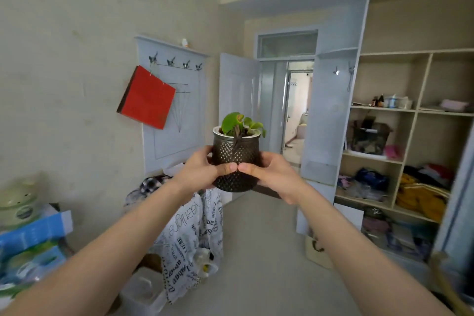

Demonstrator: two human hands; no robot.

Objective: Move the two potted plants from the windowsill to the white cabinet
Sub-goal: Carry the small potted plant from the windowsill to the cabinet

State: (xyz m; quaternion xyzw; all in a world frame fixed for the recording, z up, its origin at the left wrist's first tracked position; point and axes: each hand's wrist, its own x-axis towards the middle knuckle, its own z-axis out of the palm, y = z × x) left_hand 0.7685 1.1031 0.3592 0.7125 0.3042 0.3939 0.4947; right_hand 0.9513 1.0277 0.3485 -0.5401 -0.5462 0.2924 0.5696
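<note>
A potted plant (234, 151) in a dark, bumpy-textured pot with a white inner rim and a few green leaves is held up in the middle of the view, upright. My left hand (200, 170) wraps its left side and my right hand (272, 174) wraps its right side; the thumbs meet at the pot's front. The windowsill and a second potted plant are out of view. A tall white cabinet (331, 115) with open shelves stands at the right.
A white coat-hook panel (174, 100) with a red bag (147, 97) hangs on the left wall. An open door (238, 90) leads to a hallway ahead. A printed bag (189, 236), boxes (30, 244) and a clear tub (143, 290) crowd the lower left. The cabinet shelves (410, 136) hold clothes and clutter.
</note>
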